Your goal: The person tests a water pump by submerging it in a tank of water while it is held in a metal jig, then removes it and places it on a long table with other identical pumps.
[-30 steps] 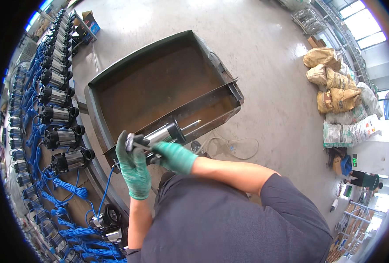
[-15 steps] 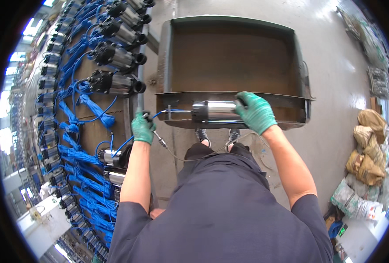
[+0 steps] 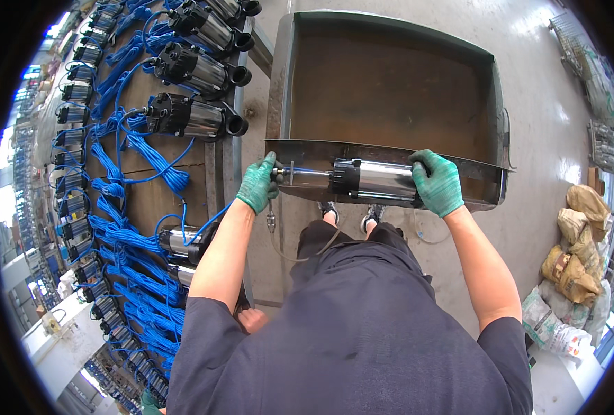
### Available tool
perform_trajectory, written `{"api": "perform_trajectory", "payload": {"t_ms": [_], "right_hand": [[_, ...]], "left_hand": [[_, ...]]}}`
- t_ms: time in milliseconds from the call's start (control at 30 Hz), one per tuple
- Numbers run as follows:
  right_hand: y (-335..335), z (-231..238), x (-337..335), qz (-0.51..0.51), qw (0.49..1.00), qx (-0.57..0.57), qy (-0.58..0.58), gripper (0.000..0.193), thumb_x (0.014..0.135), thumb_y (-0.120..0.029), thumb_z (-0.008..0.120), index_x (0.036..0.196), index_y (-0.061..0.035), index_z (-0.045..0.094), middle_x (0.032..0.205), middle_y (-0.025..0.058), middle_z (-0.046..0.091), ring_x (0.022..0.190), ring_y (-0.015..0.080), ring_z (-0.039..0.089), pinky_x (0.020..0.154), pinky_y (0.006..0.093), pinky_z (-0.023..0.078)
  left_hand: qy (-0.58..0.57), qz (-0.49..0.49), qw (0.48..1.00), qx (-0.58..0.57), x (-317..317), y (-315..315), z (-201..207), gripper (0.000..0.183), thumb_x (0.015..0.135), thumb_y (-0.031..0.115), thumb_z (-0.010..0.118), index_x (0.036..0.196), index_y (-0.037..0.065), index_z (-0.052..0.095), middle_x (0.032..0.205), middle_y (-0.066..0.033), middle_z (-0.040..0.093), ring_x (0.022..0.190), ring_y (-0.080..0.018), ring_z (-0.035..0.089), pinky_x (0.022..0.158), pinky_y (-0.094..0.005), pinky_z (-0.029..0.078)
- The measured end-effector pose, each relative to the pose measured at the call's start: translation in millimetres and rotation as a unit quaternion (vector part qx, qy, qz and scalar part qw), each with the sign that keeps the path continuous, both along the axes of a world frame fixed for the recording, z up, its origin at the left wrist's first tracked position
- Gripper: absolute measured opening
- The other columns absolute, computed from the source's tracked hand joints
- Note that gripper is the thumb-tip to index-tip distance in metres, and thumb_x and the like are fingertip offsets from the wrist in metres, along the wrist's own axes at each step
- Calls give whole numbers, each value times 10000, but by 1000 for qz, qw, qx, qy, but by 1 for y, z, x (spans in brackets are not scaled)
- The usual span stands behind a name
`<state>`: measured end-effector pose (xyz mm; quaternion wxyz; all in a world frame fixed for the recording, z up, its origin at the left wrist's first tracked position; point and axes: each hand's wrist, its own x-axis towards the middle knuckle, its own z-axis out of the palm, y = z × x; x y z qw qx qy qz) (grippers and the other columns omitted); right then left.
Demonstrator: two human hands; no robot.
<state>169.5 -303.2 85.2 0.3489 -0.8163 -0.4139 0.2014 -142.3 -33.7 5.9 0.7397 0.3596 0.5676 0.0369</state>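
Observation:
A steel cylindrical pump [image 3: 383, 181] with black ends lies on its side on the front ledge of a metal tank [image 3: 390, 86]. My right hand [image 3: 437, 183], in a green glove, is closed around the pump's right end. A blue cable [image 3: 310, 171] runs left from the pump, past a small upright metal plate [image 3: 292, 173]. Beside that plate, my gloved left hand [image 3: 257, 183] is closed on the end of a thin hose; its metal connector [image 3: 272, 220] hangs below the fingers. The hose's tip is mostly hidden by the hand.
On the left, a bench [image 3: 168, 155] carries a row of similar pumps [image 3: 196, 117] and bundled blue cables [image 3: 141, 242]. Tan sacks [image 3: 573, 256] lie on the floor at the right. Another person's hand [image 3: 253, 319] shows beside my left arm.
My left hand has moved right and up to the small plate, bringing the hose with it. My right hand stays on the pump's end. The whole view has shifted slightly.

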Motion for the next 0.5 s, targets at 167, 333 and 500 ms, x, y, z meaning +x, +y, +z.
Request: {"api": "perform_trajectory", "payload": {"t_ms": [167, 333, 500], "right_hand": [[2, 0, -1, 4, 1000, 4, -15, 155, 900, -74, 651, 1014, -25, 743, 931, 206, 744, 827, 367, 739, 769, 415, 589], [6, 2, -2, -5, 1000, -8, -21, 156, 888, -71, 650, 1006, -28, 743, 917, 201, 744, 812, 360, 739, 757, 406, 592], [6, 1, -4, -13, 1000, 2, -24, 146, 883, -74, 656, 992, -26, 741, 908, 201, 741, 792, 357, 738, 734, 399, 593]], "left_hand": [[6, -25, 1000, 17, 5, 0, 2, 356, 1091, 451, 563, 937, 135, 618, 636, 37, 537, 445, -63, 396, 402, -242, 286], [18, -34, 999, 15, 10, -1, 4, 349, 1103, 431, 545, 934, 130, 597, 618, 51, 490, 449, -63, 376, 403, -246, 278], [39, -35, 998, 25, 12, -3, 3, 346, 1106, 422, 541, 933, 127, 593, 612, 50, 477, 447, -66, 364, 402, -252, 275]]}}
